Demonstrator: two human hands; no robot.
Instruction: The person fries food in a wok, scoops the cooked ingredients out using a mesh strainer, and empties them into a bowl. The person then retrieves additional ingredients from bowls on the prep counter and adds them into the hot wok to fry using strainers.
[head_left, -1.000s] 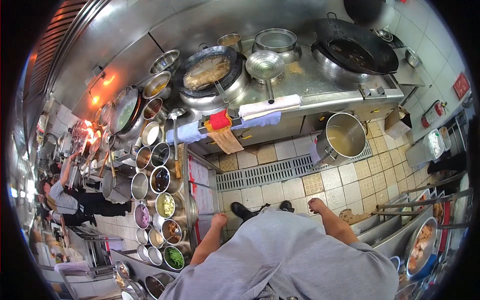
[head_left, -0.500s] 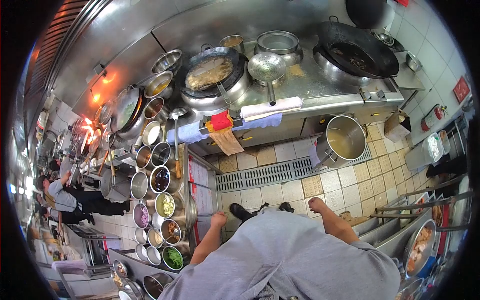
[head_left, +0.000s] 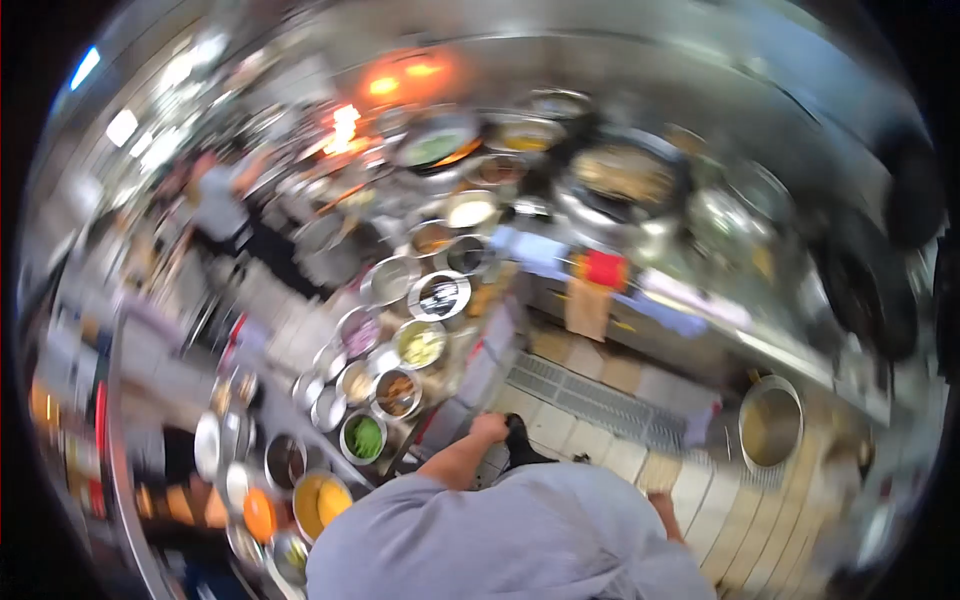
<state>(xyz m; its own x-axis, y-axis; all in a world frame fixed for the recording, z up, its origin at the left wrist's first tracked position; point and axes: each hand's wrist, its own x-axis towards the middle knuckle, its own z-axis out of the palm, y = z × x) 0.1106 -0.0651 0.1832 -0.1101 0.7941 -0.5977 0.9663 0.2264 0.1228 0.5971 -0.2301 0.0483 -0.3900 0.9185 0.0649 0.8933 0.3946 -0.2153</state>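
The view is smeared by motion. My left hand (head_left: 489,427) hangs curled in front of my body, beside the counter with the ingredient bowls, and nothing shows in it. Low at the right side of my grey shirt (head_left: 500,540), my right hand (head_left: 661,502) hangs over the tiled floor, its fingers too blurred to make out. Nearest the left hand are a bowl of green vegetable strips (head_left: 363,438), a bowl of brown pieces (head_left: 397,393) and a bowl of pale yellow-green pieces (head_left: 421,344).
A wok (head_left: 625,175) of pale food sits on the stove behind a red cloth (head_left: 603,269). On the floor at the right stands a tall metal pot (head_left: 771,425), near a drain grate (head_left: 590,400). Another person (head_left: 222,195) stands at the far left, near flames (head_left: 344,125).
My view has swung left, so the stove and pot have shifted right in the picture and more of the left-hand counters shows. My right hand now appears lower, close against my shirt.
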